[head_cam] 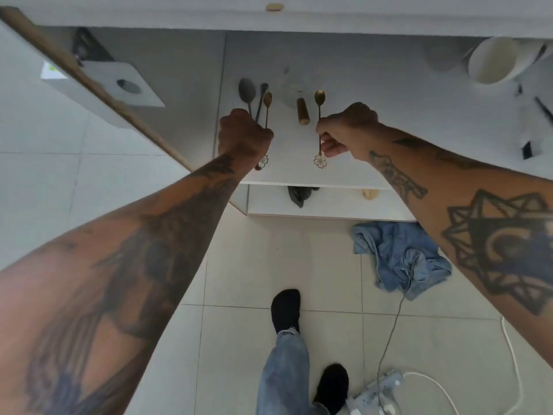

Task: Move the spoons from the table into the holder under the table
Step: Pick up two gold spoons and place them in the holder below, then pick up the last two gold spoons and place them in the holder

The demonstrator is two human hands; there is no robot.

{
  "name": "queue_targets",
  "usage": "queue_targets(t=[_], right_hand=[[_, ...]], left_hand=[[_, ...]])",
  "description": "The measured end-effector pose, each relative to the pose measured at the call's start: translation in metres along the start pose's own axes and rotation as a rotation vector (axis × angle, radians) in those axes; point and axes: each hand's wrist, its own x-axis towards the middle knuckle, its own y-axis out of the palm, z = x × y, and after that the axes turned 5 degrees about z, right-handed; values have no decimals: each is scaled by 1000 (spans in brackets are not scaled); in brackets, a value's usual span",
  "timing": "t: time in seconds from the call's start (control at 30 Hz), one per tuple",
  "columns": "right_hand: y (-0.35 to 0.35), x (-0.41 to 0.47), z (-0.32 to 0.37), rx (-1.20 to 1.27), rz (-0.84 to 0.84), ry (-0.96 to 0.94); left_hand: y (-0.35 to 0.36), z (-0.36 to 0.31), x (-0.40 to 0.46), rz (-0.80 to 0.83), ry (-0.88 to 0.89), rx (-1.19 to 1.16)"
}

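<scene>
My left hand (242, 136) is closed around a bunch of three spoons (258, 98): a large grey one, a thin dark one and a small gold one with a flower end. My right hand (347, 130) pinches the stem of a single gold spoon (319, 115), its bowl pointing away from me and its flower-shaped end hanging below my fingers. Both hands hover over the white table (299, 172). A short gold cylinder (302, 111) lies on the table between my hands. The holder under the table is not identifiable in this view.
A white cup (493, 59) lies on its side at the table's far right, near dark small items (531, 148). Below the table edge is a shelf with a dark rag (299, 194). A blue cloth (401, 256), a cable and a power strip (377, 390) lie on the tiled floor.
</scene>
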Motion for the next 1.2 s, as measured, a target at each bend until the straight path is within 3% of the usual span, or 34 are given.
queue_targets(t=[0.37,0.57,0.7,0.87,1.07,1.2], right_hand=[[-15,0,3,-6,-109,4],[-58,-94,4,17,-87,-25],[-92,-184,-4,5,-116,-44],[-150,-286,3,87,-187,-121],[-201,-345,46,101,-183,-186],[-207,-346,95,106,-176,-238]], left_hand=[[-9,5,-10,-1,-10,114],[-52,-10,-101,14,-51,122],[-91,-14,-181,7,1,-90],[-159,-41,-262,3,19,-97],[-230,-91,-296,-91,74,-119],[-269,-133,-271,-126,83,-204]])
